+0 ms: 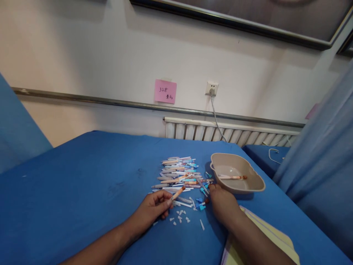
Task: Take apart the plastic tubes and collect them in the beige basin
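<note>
Fingers of the left hand are curled in and pinch an orange pen near its lower end, so that it slants up and to the right, just off the near edge of the pile of pens on the blue table. To the right, the right hand lies palm down with its fingertips bent into the pile's near right corner among blue caps, though whether they grip anything cannot be told. Small white bits lie between the hands, and a tan bowl just beyond the right hand holds another pen.
</note>
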Action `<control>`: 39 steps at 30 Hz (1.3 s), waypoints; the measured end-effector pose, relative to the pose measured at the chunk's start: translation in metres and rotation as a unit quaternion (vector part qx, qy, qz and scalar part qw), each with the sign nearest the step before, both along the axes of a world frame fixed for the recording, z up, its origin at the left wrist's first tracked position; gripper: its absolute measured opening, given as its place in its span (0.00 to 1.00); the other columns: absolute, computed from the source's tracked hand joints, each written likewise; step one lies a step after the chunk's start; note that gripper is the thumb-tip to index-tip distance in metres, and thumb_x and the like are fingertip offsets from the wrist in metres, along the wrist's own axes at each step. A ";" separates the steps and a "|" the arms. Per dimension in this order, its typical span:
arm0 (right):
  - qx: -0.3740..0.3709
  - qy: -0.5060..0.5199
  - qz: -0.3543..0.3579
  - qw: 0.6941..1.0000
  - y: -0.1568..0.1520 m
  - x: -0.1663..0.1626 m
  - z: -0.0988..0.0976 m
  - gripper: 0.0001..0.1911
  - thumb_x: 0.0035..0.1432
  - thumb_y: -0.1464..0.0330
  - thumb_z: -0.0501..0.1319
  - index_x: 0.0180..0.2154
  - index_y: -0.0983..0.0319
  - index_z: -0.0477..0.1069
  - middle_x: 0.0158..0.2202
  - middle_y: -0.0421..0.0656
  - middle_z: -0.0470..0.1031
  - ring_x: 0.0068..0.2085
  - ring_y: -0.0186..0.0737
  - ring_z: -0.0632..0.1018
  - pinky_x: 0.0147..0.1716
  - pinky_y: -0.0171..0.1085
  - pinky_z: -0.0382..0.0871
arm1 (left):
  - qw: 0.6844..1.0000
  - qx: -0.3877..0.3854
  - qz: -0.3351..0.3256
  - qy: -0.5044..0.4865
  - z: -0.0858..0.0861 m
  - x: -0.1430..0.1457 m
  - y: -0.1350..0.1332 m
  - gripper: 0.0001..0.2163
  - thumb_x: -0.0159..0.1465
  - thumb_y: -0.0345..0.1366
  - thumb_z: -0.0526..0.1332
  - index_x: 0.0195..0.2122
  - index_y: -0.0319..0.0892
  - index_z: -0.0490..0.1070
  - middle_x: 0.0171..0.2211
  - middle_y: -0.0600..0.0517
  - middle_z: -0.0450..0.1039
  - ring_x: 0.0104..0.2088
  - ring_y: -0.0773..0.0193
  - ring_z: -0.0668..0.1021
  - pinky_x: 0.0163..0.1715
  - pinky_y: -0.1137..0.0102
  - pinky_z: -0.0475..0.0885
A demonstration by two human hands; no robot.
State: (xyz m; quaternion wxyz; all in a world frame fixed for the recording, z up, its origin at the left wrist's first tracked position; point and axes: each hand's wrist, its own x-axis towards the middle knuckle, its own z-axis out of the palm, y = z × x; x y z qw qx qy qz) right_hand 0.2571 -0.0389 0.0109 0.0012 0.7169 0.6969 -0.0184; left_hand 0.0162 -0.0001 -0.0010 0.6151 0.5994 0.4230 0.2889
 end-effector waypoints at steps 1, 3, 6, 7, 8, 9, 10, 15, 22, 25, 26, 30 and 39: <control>0.001 0.005 0.004 1.000 0.001 0.001 -0.002 0.12 0.55 0.77 0.52 0.42 0.67 0.67 0.40 0.55 0.73 0.39 0.48 0.77 0.34 0.38 0.67 | 1.000 0.000 -0.002 -0.001 -0.001 0.000 0.000 0.15 0.53 0.47 0.64 0.31 0.39 0.69 0.25 0.56 0.69 0.21 0.72 0.68 0.22 0.75 0.63; 0.011 0.020 0.009 1.000 0.002 0.003 -0.006 0.12 0.54 0.77 0.53 0.41 0.67 0.67 0.39 0.55 0.73 0.39 0.49 0.77 0.35 0.39 0.67 | 1.000 0.001 -0.011 0.000 -0.002 -0.001 0.001 0.15 0.53 0.47 0.63 0.31 0.39 0.69 0.25 0.56 0.69 0.20 0.72 0.68 0.22 0.76 0.63; 0.067 0.058 0.008 0.996 0.006 0.005 -0.011 0.12 0.51 0.78 0.53 0.39 0.66 0.67 0.39 0.53 0.72 0.39 0.49 0.75 0.37 0.40 0.66 | 1.000 -0.001 -0.016 0.000 -0.006 -0.003 0.002 0.16 0.54 0.47 0.63 0.32 0.39 0.69 0.26 0.56 0.69 0.20 0.72 0.68 0.22 0.75 0.63; 0.094 0.082 0.007 0.992 0.007 0.005 -0.011 0.12 0.51 0.78 0.53 0.38 0.66 0.67 0.38 0.52 0.71 0.39 0.48 0.75 0.38 0.40 0.66 | 1.000 -0.002 -0.016 -0.002 -0.007 -0.003 0.002 0.16 0.54 0.47 0.63 0.33 0.39 0.69 0.26 0.55 0.69 0.21 0.72 0.68 0.22 0.75 0.63; 0.121 0.115 0.010 0.986 0.008 0.004 -0.012 0.11 0.52 0.78 0.53 0.38 0.65 0.67 0.38 0.51 0.71 0.40 0.47 0.74 0.39 0.40 0.65 | 1.000 -0.002 -0.016 -0.004 -0.007 -0.003 0.002 0.15 0.54 0.47 0.63 0.33 0.39 0.69 0.26 0.56 0.69 0.21 0.72 0.68 0.22 0.75 0.63; 0.146 0.156 0.021 0.977 0.008 0.003 -0.011 0.11 0.53 0.77 0.52 0.38 0.64 0.67 0.38 0.50 0.70 0.40 0.45 0.73 0.40 0.40 0.65 | 1.000 -0.002 -0.016 -0.005 -0.006 -0.003 0.001 0.15 0.54 0.47 0.63 0.33 0.39 0.69 0.26 0.56 0.69 0.21 0.72 0.68 0.22 0.75 0.63; 0.165 0.203 0.037 0.964 0.008 0.001 -0.011 0.10 0.54 0.76 0.52 0.39 0.63 0.67 0.37 0.49 0.70 0.39 0.44 0.73 0.40 0.39 0.65 | 1.000 -0.002 -0.015 -0.005 -0.005 -0.002 0.000 0.15 0.54 0.46 0.63 0.33 0.39 0.69 0.25 0.56 0.69 0.21 0.72 0.68 0.22 0.75 0.63; 0.182 0.403 0.145 0.885 0.003 -0.011 -0.009 0.08 0.58 0.73 0.52 0.39 0.61 0.67 0.37 0.44 0.70 0.37 0.38 0.72 0.36 0.35 0.66 | 1.000 0.005 -0.008 0.008 0.004 0.002 -0.005 0.15 0.51 0.45 0.65 0.31 0.39 0.70 0.22 0.58 0.67 0.21 0.72 0.68 0.22 0.76 0.61; 0.185 0.456 0.206 0.846 -0.001 -0.016 -0.010 0.08 0.58 0.73 0.53 0.39 0.59 0.67 0.38 0.43 0.71 0.42 0.39 0.72 0.42 0.37 0.65 | 0.999 0.025 -0.024 0.025 0.004 0.002 -0.005 0.15 0.52 0.45 0.64 0.32 0.38 0.71 0.21 0.58 0.65 0.21 0.71 0.67 0.22 0.76 0.61; 0.187 0.444 0.222 0.847 -0.001 -0.016 -0.009 0.09 0.59 0.74 0.53 0.40 0.59 0.67 0.39 0.43 0.70 0.43 0.39 0.71 0.44 0.38 0.64 | 0.998 0.039 -0.039 0.024 -0.001 0.000 -0.004 0.14 0.53 0.44 0.64 0.33 0.38 0.71 0.22 0.58 0.65 0.21 0.72 0.66 0.22 0.76 0.60; 0.187 0.440 0.228 0.848 -0.001 -0.015 -0.009 0.09 0.59 0.74 0.53 0.40 0.59 0.67 0.39 0.43 0.70 0.43 0.39 0.71 0.44 0.38 0.64 | 0.998 0.042 -0.043 0.023 -0.003 0.000 -0.003 0.14 0.53 0.44 0.64 0.33 0.38 0.70 0.22 0.58 0.65 0.21 0.72 0.65 0.22 0.76 0.59; 0.174 0.418 0.260 0.853 -0.002 -0.012 -0.005 0.09 0.59 0.75 0.52 0.39 0.59 0.66 0.39 0.44 0.69 0.42 0.38 0.71 0.44 0.37 0.64 | 0.996 0.059 -0.062 0.028 -0.005 -0.001 -0.003 0.13 0.55 0.44 0.62 0.32 0.38 0.71 0.20 0.59 0.62 0.21 0.72 0.62 0.21 0.77 0.55; 0.122 0.387 0.291 0.866 -0.005 -0.011 0.002 0.08 0.60 0.74 0.51 0.37 0.60 0.67 0.37 0.44 0.70 0.39 0.37 0.72 0.40 0.36 0.65 | 0.987 0.110 -0.058 0.099 0.009 -0.001 -0.008 0.12 0.56 0.42 0.61 0.32 0.38 0.74 0.24 0.56 0.67 0.26 0.69 0.65 0.26 0.76 0.59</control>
